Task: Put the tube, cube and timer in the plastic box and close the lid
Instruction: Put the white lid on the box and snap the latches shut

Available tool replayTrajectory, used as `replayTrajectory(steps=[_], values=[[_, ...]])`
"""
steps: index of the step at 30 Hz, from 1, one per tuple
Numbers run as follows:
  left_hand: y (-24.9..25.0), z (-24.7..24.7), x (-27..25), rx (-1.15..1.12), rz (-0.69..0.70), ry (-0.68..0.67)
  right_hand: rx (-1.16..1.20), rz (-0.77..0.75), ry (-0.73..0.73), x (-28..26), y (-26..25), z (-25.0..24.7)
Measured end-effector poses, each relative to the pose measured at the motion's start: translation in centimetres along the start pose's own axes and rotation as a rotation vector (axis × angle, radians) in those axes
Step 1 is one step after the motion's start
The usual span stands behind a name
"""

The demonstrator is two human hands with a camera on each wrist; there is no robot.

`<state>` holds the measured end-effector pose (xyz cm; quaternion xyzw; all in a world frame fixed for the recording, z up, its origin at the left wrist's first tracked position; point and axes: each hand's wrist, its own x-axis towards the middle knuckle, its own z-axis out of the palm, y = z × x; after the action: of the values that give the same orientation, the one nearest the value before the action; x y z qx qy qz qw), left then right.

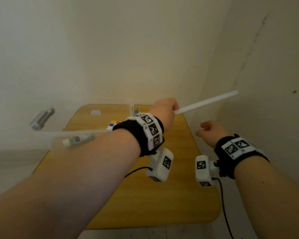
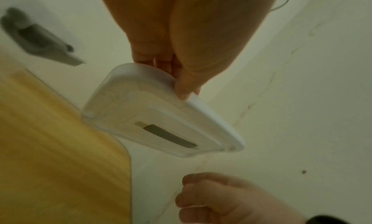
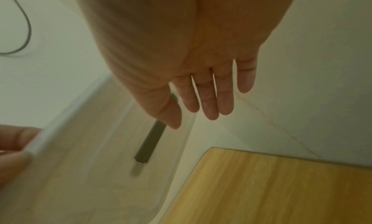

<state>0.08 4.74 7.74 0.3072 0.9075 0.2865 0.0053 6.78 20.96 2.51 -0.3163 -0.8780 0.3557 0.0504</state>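
My left hand is raised over the far side of the yellow table and pinches the white translucent lid by its edge. In the left wrist view the lid tilts down from the left hand and shows a dark slot. The clear plastic box stands at the left with the tube lying inside. The coloured cube shows by the box's far corner; I cannot tell if it is inside. A small white object, perhaps the timer, lies on the far side of the table. My right hand hovers empty.
Walls close in behind and to the right of the table. A grey latch handle shows through the box's blurred left wall. Black cables hang from the wrist cameras over the table's right edge.
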Motion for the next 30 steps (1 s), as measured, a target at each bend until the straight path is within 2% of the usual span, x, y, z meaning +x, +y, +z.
replayTrajectory(steps=[5,13,17,24,30], values=[[0.7,-4.2,-0.6,-0.088,0.104,0.127,0.012,0.006,0.063,-1.4,-1.3,-1.7],[-0.2,-12.0,-2.9,-0.049,0.2,0.17,0.099,-0.06,0.231,-2.9,-4.4,-3.5],[-1.7,-15.7,-3.8,-0.132,0.193,0.156,0.204,-0.105,0.327,-3.4,-5.8,-3.9],[-5.7,-20.2,-5.6,-0.328,0.159,0.107,0.37,-0.256,0.377,-5.4,-9.1,-3.0],[-8.9,-21.9,-6.9,-0.461,0.106,0.061,0.285,-0.315,0.402,-5.9,-11.5,-1.9]])
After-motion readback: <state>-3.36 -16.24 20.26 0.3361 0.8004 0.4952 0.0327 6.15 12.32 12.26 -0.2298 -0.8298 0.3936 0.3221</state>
